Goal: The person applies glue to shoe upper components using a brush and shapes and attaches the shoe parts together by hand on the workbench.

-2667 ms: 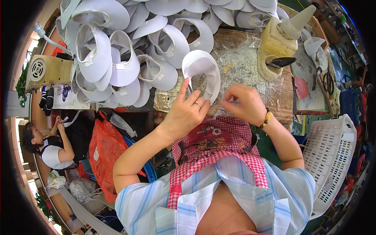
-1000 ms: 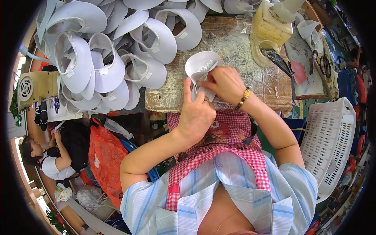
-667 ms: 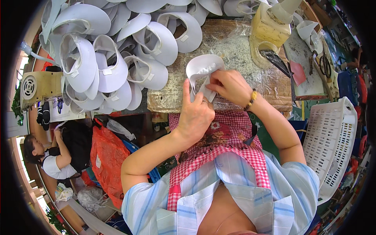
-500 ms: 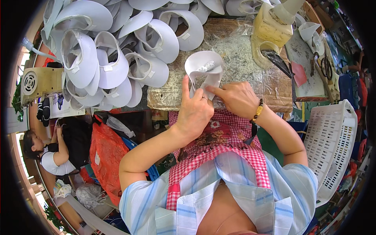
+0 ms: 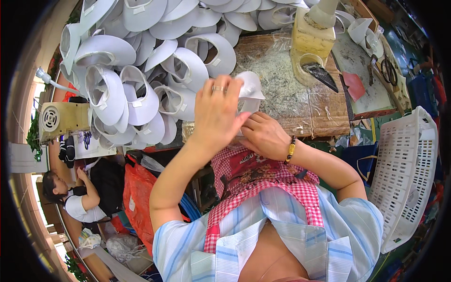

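A white visor-shaped piece (image 5: 252,87), with a curved brim and a band, stands partly hidden behind my hands at the near edge of the worktable. My left hand (image 5: 213,110) covers its left side, the fingers bent over it and the thumb stretched toward the right; a ring sits on one finger. At the lower part of the band, my right hand (image 5: 267,137) pinches with curled fingers, and its fingertips are hidden. A bracelet circles the right wrist. Many similar white visors (image 5: 141,105) are heaped beyond and left of my left hand.
A worn cardboard sheet (image 5: 300,113) covers the tabletop. A yellowish machine or holder (image 5: 312,42) stands at the back, with a dark pointed blade-like piece beside it. Scissors (image 5: 389,71) lie at right, above a white perforated basket (image 5: 405,174). Another person (image 5: 80,197) sits at left.
My left hand has risen and swung over the visor's left side, its fingers now covering it. The visor has turned and tilted. My right hand has moved slightly down with fingers more curled.
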